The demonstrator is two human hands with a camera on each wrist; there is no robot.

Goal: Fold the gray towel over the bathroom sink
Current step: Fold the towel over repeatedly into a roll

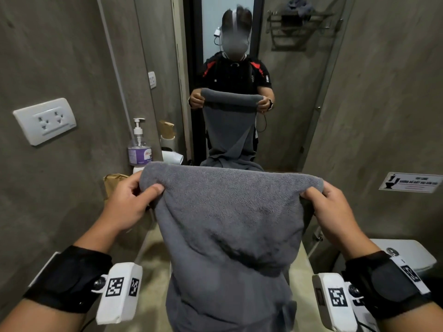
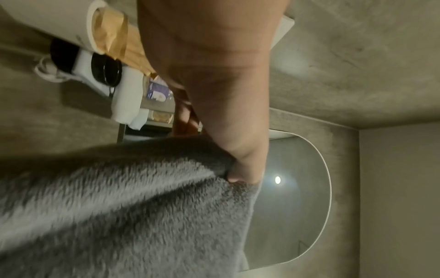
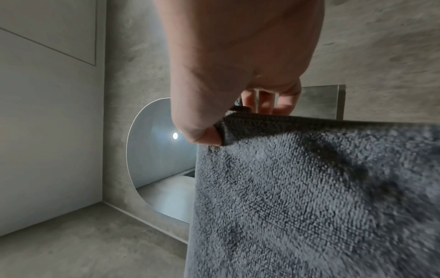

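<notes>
A gray terry towel point(image 1: 227, 224) hangs in front of me, doubled over at the top and trailing down over the sink counter point(image 1: 153, 271). My left hand point(image 1: 130, 202) pinches its top left corner between thumb and curled fingers. My right hand point(image 1: 333, 209) pinches the top right corner the same way. The top edge is stretched level between both hands. In the left wrist view the thumb of the left hand point(image 2: 238, 169) presses into the towel point(image 2: 119, 216). In the right wrist view the right hand point(image 3: 214, 122) grips the towel point(image 3: 309, 197) corner. The basin itself is hidden under the towel.
A mirror point(image 1: 230, 32) ahead reflects a person holding the towel. A pump bottle point(image 1: 139, 144), a white hair dryer point(image 1: 172, 157) and a brown paper bag point(image 1: 112, 183) stand at the counter's left back. A wall socket point(image 1: 45, 121) is on the left wall, a toilet tank point(image 1: 412, 255) at right.
</notes>
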